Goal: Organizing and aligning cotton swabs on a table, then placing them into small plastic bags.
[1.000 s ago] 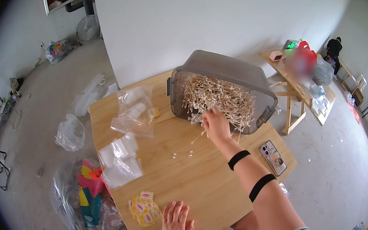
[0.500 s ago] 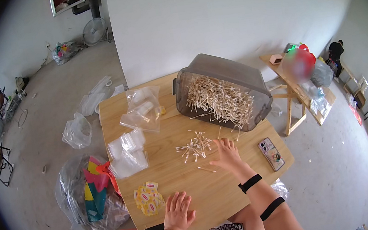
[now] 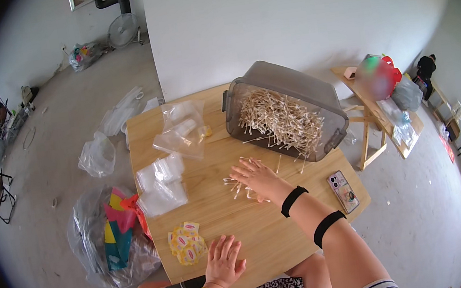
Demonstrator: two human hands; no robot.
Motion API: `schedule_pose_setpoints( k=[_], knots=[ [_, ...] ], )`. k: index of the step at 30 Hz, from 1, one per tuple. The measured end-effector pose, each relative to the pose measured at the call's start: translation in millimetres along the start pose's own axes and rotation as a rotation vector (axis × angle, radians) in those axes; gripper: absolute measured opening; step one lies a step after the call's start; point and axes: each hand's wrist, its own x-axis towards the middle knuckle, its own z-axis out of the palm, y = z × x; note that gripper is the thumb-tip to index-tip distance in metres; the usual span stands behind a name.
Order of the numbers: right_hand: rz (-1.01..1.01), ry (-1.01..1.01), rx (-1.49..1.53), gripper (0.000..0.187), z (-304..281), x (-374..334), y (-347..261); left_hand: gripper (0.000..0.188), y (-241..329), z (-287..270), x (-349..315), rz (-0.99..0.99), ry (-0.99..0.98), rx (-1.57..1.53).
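Fingers stretched out, my right hand lies over a loose pile of cotton swabs in the middle of the table and hides most of it. Whether any swab is between the fingers and the wood is hidden. My left hand rests flat near the table's front edge, holding nothing. Just left of it is a heap of small yellow and white labels. Beyond my right hand, a grey translucent plastic bin lies tipped on its side, its mouth toward me, with many swabs inside.
Stacked clear plastic bags and further bags lie along the table's left side. A phone is at the right edge. On the floor to the left sits a large plastic sack. A second wooden table stands at the right.
My right hand has moved left from beside the swab pile to lie over it, covering the single swab nearby too. My left hand has stayed in place. The view has shifted slightly.
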Motion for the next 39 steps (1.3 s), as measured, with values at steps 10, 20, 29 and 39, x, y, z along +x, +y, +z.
schedule_pose_setpoints(
  k=[10,20,29,39],
  knots=[
    [0.311,0.34,0.549,0.046,48.4,-57.5,-27.0,0.057,-1.2,1.4,-3.2,-0.003,-0.009,0.013],
    [0.354,0.486,0.67,0.043,40.2,-96.1,-130.1,0.06,2.8,-3.7,-1.6,0.012,0.034,-0.054],
    [0.893,0.569,0.62,0.044,82.1,-203.0,-94.4,0.095,-6.2,-10.9,13.5,-0.327,0.092,-0.186],
    [0.747,0.524,0.787,0.058,46.2,-105.8,-84.2,0.109,-6.1,1.9,70.4,-0.127,-0.017,-0.223]
  ],
)
